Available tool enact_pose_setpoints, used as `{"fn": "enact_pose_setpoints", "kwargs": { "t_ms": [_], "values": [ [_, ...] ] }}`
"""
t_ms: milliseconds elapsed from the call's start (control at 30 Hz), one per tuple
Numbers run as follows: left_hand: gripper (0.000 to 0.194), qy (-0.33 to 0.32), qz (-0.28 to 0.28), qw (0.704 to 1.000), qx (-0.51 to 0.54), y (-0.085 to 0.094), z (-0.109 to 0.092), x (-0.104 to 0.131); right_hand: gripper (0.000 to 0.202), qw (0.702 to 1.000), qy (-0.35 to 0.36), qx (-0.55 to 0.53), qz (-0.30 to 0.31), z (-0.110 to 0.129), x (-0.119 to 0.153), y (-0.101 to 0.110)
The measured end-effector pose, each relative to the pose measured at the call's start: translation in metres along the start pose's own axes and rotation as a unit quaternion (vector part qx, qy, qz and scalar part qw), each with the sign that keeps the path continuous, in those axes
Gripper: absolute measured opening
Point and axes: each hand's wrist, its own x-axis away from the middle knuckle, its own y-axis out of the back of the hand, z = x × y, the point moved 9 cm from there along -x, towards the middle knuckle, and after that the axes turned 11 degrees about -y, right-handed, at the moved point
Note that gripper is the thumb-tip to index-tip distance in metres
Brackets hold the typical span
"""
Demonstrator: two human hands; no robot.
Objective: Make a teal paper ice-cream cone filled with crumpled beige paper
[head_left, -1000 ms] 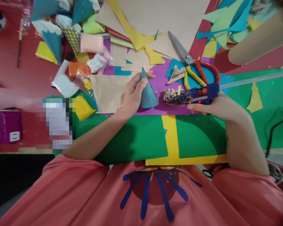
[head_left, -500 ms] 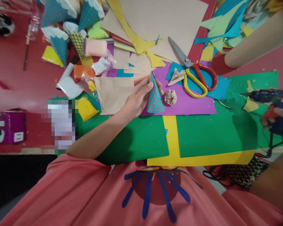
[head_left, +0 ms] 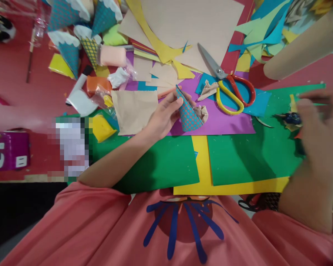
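Note:
My left hand (head_left: 168, 112) is closed around a small blue paper cone (head_left: 191, 117) with an orange grid pattern. Its tip points up and its wide end points down, tilted to the right. Just behind the cone, a crumpled ball of brown paper (head_left: 204, 113) lies on the purple sheet (head_left: 227, 125). At the right edge my right hand (head_left: 322, 129) is blurred, its thumb and fingers apart with nothing seen between them. Partly hidden behind it is a dark blue glue gun (head_left: 291, 118), its nozzle pointing left over the green sheet (head_left: 246, 155).
Large scissors (head_left: 220, 74) with red and yellow handles lie beyond the cone. A cardboard tube (head_left: 299, 48) rises at the right. Finished paper cones (head_left: 68, 50), clay packs (head_left: 98, 85) and a brown paper piece (head_left: 137, 111) are at the left.
My right hand has let go of the glue gun and moved left in front of it. In my left hand, the cone has turned, its wide end swinging right.

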Motion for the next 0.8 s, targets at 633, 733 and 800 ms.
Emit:
{"fn": "enact_pose_setpoints", "kwargs": {
  "t_ms": [633,733,800],
  "values": [
    [0.018,-0.106,0.075,0.989,-0.077,-0.007,-0.008,0.002,0.029,0.917,0.168,-0.313,0.182,0.120,0.062,-0.149],
    [0.020,-0.118,0.089,0.986,-0.082,-0.009,-0.008,0.002,0.024,0.910,0.150,-0.337,0.190,0.119,0.060,-0.149],
    [0.023,-0.119,0.093,0.984,-0.094,-0.010,-0.009,0.003,0.023,0.909,0.148,-0.336,0.197,0.119,0.061,-0.150]
  ]
}}
